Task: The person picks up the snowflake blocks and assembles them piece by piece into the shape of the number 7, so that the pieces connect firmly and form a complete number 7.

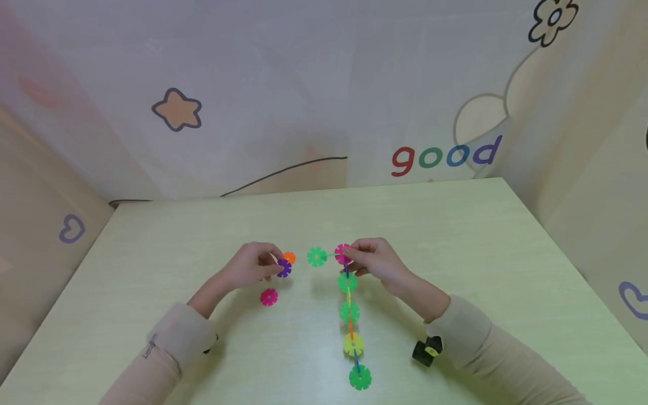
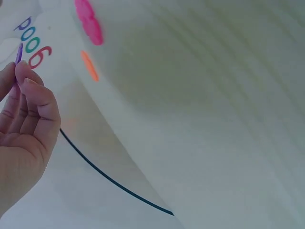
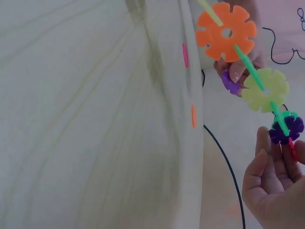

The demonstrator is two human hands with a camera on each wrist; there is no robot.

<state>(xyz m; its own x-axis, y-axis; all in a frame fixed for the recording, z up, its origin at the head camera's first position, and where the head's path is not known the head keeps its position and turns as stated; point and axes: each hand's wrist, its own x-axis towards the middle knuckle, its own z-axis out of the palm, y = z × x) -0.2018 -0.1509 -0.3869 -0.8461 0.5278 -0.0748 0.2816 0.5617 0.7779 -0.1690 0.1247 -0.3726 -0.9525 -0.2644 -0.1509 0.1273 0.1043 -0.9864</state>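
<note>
My left hand [image 1: 251,264] pinches a purple notched plastic disc [image 1: 284,268] between thumb and fingertips; the left wrist view shows that disc edge-on. My right hand [image 1: 377,260] holds the pink disc [image 1: 342,253] at the far end of a chain of interlocked snowflake discs. From there the chain runs toward the front of the table through green, yellow and orange pieces to a green disc [image 1: 360,377]. Another green disc [image 1: 316,256] sticks out leftward from the held end. The purple disc is apart from the chain.
A loose orange disc [image 1: 289,257] lies beyond my left fingertips, and a loose pink disc [image 1: 269,297] nearer the front. The pale table [image 1: 430,225] meets a printed cloth backdrop [image 1: 283,84] behind. A black wrist device [image 1: 427,351] sits by the right sleeve.
</note>
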